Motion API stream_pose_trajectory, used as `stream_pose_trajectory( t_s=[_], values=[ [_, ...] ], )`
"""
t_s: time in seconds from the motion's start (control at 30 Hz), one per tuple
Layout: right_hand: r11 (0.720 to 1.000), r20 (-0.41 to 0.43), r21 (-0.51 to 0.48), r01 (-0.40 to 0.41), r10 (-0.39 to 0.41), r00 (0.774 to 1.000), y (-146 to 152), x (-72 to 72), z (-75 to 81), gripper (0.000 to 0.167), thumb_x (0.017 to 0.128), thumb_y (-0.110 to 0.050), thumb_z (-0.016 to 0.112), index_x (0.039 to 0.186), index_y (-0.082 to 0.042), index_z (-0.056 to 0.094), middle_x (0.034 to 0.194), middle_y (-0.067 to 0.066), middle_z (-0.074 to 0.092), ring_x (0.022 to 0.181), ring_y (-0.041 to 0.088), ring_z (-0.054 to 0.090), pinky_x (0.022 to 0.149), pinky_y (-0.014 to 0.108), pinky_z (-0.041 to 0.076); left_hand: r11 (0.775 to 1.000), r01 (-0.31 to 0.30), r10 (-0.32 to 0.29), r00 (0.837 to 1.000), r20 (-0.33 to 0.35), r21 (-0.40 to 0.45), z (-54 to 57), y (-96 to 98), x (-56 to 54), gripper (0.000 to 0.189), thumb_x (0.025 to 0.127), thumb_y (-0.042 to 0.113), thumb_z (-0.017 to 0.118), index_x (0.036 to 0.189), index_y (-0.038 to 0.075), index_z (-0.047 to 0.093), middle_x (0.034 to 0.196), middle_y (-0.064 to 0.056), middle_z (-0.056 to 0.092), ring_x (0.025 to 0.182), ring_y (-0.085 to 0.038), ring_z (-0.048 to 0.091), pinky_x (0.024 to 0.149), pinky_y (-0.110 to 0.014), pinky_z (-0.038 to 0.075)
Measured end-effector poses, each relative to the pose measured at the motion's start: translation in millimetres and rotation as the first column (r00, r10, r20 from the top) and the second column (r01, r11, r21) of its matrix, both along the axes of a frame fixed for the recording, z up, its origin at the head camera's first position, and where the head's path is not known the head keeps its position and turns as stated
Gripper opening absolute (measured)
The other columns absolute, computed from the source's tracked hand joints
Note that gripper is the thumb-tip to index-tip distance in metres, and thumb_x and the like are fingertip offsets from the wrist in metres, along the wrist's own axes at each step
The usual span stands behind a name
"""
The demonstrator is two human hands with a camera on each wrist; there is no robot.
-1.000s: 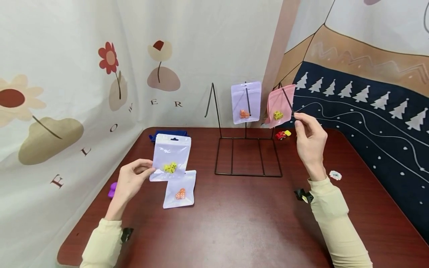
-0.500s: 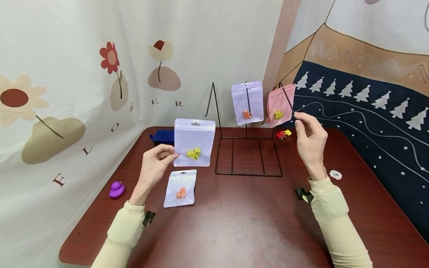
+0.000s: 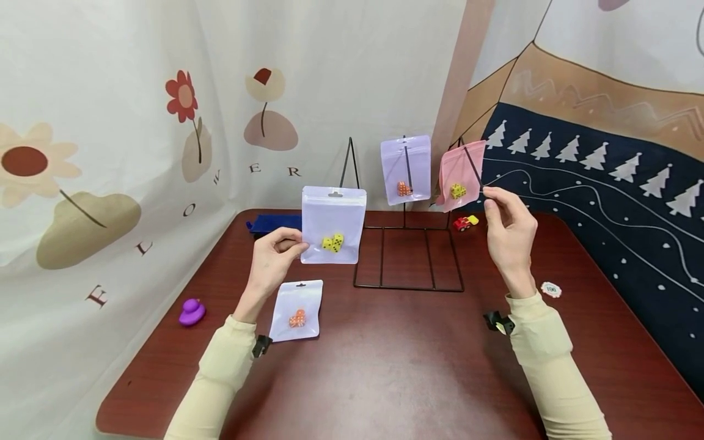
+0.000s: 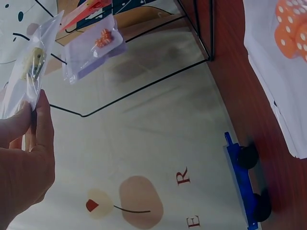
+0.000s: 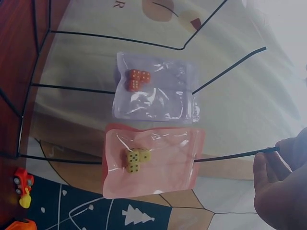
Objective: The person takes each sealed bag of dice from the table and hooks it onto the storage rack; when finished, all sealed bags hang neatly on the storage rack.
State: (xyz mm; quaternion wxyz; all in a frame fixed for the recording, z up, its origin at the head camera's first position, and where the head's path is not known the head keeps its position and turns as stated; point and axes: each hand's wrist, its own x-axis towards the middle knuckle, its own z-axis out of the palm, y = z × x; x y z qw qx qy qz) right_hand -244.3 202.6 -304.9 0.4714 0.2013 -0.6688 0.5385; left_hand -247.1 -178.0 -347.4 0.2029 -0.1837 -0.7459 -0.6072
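Note:
My left hand (image 3: 272, 261) pinches the side edge of a lilac zip pouch (image 3: 343, 211), held upright in the air with yellow dice (image 3: 333, 243) at its bottom. In the head view this pouch overlaps the left arm of a black wire display rack (image 3: 409, 288). Thumb and fingers of my right hand (image 3: 511, 238) pinch the tip of the rack's right hook (image 5: 235, 156). From that hook hangs a pink pouch (image 5: 172, 163) with yellow dice. A lilac pouch (image 5: 168, 91) with orange dice hangs on the middle hook. Another lilac pouch (image 3: 283, 296) with orange dice lies on the table.
A purple rubber duck (image 3: 192, 312) is at the table's left. Behind my left hand is a blue toy trailer (image 3: 272, 223). A small red and yellow toy car (image 3: 465, 222) stands right of the rack, and a white chip (image 3: 551, 289) lies near my right wrist.
My left hand has carried the lilac pouch with yellow dice up and to the right, toward the rack's left arm. The right hand keeps its pinch on the right hook.

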Motion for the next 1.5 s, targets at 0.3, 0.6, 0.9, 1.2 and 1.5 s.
stream_pose_trajectory(
  t_s=[0.3,0.6,0.9,1.2,1.5],
  values=[
    [1.0,-0.008,-0.008,-0.011,0.011,1.0,1,0.9,-0.7,0.019,0.087,0.017,0.055,0.105,0.016,0.064,0.104,0.026,0.063,0.093,0.017,0.061,0.087,0.023,0.05,1.0,-0.01,0.009,1.0,-0.029,-0.013,-4.5,3.7,-10.3,0.015,0.082,-0.005,0.071,0.096,-0.007,0.066,0.085,-0.011,0.066,0.078,-0.011,0.067,0.061,-0.021,0.054],
    [1.0,-0.011,-0.011,-0.014,0.014,1.0,1,1.6,-0.5,0.018,0.088,0.017,0.055,0.104,0.017,0.063,0.103,0.029,0.062,0.093,0.014,0.061,0.087,0.022,0.05,0.999,-0.021,0.02,1.0,-0.01,-0.031,10.7,16.2,-6.1,0.016,0.082,-0.011,0.067,0.098,-0.012,0.065,0.09,-0.026,0.064,0.081,-0.025,0.068,0.063,-0.028,0.055],
    [1.0,-0.013,-0.009,-0.012,0.012,1.0,2,1.8,-0.8,0.018,0.087,0.018,0.055,0.103,0.017,0.064,0.103,0.028,0.063,0.093,0.012,0.061,0.085,0.021,0.05,0.998,-0.067,0.066,0.996,0.051,0.015,16.1,25.1,-17.0,0.015,0.082,-0.011,0.068,0.097,-0.013,0.063,0.089,-0.026,0.062,0.081,-0.02,0.067,0.062,-0.021,0.054],
    [1.0,-0.017,0.001,-0.005,0.005,1.0,1,1.6,0.1,0.018,0.088,0.017,0.055,0.103,0.016,0.064,0.103,0.027,0.063,0.093,0.01,0.061,0.085,0.02,0.05,0.995,-0.083,0.077,0.993,0.093,0.061,5.5,22.7,-42.5,0.016,0.082,-0.007,0.07,0.097,-0.01,0.064,0.087,-0.015,0.064,0.081,-0.014,0.067,0.065,-0.03,0.057],
    [1.0,-0.005,0.012,0.011,-0.01,1.0,1,3.8,0.2,0.018,0.088,0.017,0.055,0.104,0.017,0.063,0.103,0.028,0.063,0.09,0.006,0.06,0.084,0.019,0.05,0.994,-0.097,0.093,0.993,0.068,0.058,7.2,30.4,-51.4,0.016,0.083,-0.01,0.068,0.098,-0.013,0.064,0.091,-0.025,0.063,0.082,-0.022,0.067,0.063,-0.027,0.056]
  ],
)
